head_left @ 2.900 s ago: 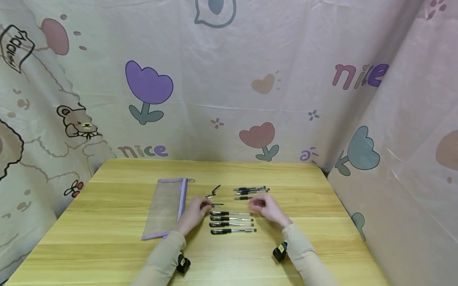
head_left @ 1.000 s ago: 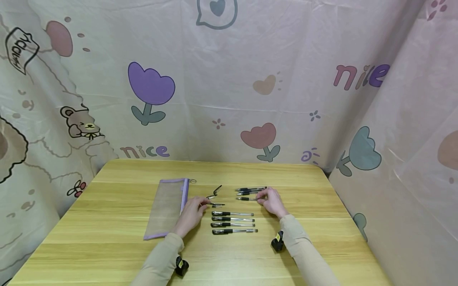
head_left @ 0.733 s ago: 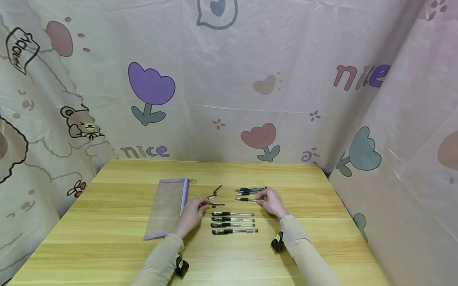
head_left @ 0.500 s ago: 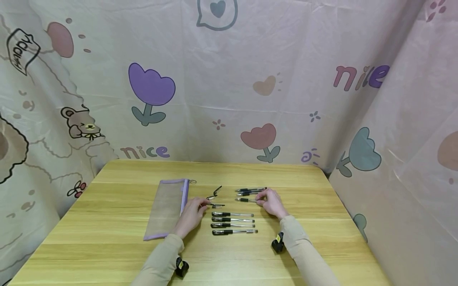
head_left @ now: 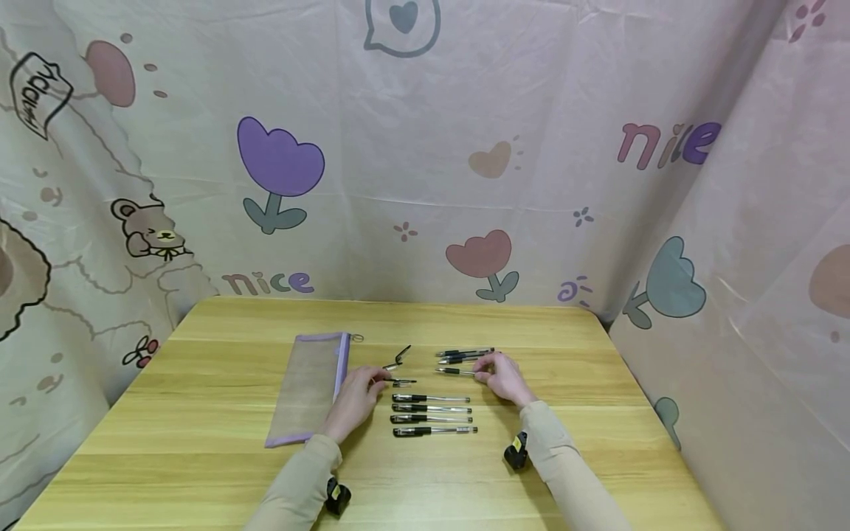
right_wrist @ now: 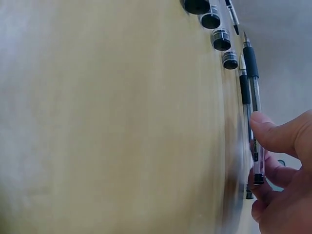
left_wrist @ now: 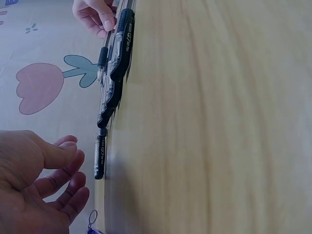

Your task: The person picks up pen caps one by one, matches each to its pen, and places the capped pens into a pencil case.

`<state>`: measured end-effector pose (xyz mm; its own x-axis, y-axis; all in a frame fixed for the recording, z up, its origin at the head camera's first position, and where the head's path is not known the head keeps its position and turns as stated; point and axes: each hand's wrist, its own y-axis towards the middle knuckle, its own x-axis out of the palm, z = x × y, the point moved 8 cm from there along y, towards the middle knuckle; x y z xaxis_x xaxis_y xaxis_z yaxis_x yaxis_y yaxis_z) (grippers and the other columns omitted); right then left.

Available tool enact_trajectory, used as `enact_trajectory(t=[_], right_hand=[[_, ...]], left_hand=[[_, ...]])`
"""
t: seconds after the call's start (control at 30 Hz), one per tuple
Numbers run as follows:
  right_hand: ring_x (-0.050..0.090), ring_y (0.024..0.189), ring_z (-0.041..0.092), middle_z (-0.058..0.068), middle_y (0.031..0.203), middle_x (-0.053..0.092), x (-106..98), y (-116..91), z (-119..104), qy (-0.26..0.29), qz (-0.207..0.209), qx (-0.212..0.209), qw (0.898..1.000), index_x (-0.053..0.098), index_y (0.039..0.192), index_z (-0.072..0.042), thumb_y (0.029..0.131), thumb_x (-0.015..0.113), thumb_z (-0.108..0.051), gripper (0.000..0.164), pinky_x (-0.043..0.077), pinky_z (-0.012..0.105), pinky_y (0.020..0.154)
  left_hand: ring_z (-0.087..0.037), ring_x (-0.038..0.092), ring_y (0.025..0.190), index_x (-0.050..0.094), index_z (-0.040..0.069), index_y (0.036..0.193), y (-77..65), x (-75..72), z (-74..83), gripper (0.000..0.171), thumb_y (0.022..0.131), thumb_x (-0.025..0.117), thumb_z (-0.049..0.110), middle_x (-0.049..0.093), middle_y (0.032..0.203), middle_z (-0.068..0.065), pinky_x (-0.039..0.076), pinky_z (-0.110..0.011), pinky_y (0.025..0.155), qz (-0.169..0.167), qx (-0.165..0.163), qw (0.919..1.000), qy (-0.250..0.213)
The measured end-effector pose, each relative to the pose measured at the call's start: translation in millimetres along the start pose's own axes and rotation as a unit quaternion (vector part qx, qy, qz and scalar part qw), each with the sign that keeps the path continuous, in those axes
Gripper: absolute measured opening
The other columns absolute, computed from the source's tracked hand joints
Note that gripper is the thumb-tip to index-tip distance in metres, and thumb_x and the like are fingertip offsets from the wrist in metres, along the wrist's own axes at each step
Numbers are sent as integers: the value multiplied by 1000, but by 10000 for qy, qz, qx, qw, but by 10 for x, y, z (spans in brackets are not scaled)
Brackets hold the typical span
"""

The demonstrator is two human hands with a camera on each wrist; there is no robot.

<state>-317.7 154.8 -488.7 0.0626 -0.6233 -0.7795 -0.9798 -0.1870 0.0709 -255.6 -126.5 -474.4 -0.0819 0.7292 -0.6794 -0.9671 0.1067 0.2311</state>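
My right hand (head_left: 506,377) pinches the rear of an uncapped gel pen (right_wrist: 251,63) between thumb and fingers, its tip pointing left. Just behind that pen, other uncapped pens (head_left: 458,359) lie side by side. On the left, my left hand (head_left: 356,398) hovers with loosely curled fingers close to a loose black pen cap (head_left: 403,382). In the left wrist view, a gap shows between those fingers and the cap (left_wrist: 100,158), and nothing is held. More loose caps (head_left: 401,356) lie behind it. Several capped gel pens (head_left: 432,419) lie in a row between the hands.
A mesh zip pouch (head_left: 305,391) with purple edging lies flat on the wooden table (head_left: 199,383), left of the pens and partly behind my left hand. A patterned curtain (head_left: 398,184) hangs behind the table and along its sides.
My right hand has moved back to the nearest uncapped pen, taken hold of its rear end and drawn it slightly towards me, away from the others. The left hand has barely moved.
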Motion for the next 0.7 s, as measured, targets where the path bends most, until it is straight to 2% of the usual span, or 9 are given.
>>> enact_trajectory(t=[0.17, 0.33, 0.57, 0.7], right_hand=[[60, 83, 15, 3, 94, 72, -9, -4, -16, 125, -52, 52, 9999, 74, 92, -11, 88, 73, -5, 7, 51, 36, 81], [60, 84, 14, 3, 93, 72, -32, -22, -34, 278, 6, 68, 9996, 74, 93, -10, 88, 74, -7, 6, 52, 36, 83], [57, 81, 13, 9, 97, 72, -57, -38, -75, 905, 20, -52, 9959, 73, 97, -5, 90, 71, -2, 9, 47, 24, 73], [55, 81, 13, 12, 101, 72, -81, -48, -102, 1180, 59, -134, 9929, 73, 99, -3, 90, 69, -1, 10, 45, 22, 72]], left_hand=[[-26, 66, 97, 73, 5, 106, -7, -3, 21, 17, 91, 67, 0, 74, 103, -10, 53, -49, 94, 21, 104, 9999, 34], [-26, 66, 97, 73, 6, 106, -14, 1, 22, 18, 91, 67, -1, 74, 102, -10, 53, -49, 93, 25, 107, 9999, 28], [-30, 65, 102, 73, 5, 107, -16, 23, 41, 18, 91, 66, -1, 74, 105, -12, 51, -52, 96, 7, 116, 9999, -37], [-33, 66, 105, 73, 4, 107, -3, 30, 53, 17, 92, 65, -1, 74, 107, -13, 50, -53, 98, 102, 206, 9997, -44]])
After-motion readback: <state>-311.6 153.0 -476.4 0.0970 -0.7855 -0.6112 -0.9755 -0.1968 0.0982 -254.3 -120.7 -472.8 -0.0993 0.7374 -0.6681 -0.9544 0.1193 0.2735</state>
